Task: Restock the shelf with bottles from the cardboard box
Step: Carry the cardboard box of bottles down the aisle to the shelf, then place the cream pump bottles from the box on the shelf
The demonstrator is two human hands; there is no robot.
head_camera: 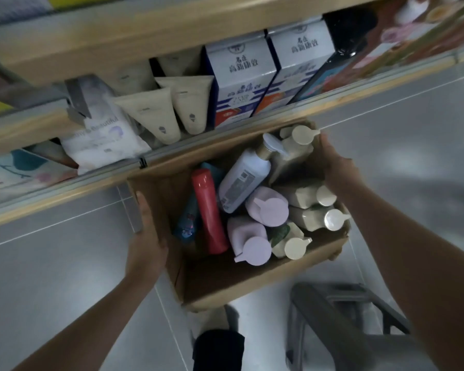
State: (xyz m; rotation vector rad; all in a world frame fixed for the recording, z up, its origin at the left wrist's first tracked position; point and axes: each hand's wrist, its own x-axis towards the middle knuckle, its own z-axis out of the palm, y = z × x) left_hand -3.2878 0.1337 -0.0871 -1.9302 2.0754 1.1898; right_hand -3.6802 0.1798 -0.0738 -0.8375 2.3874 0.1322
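I have the box held up between both hands, just below the shelf. My left hand grips its left wall, thumb over the rim; my right hand grips the right wall the same way. Inside lie a red bottle, a white pump bottle, two lilac bottles and several beige ones

Bottles in cardboard box, below shelf.
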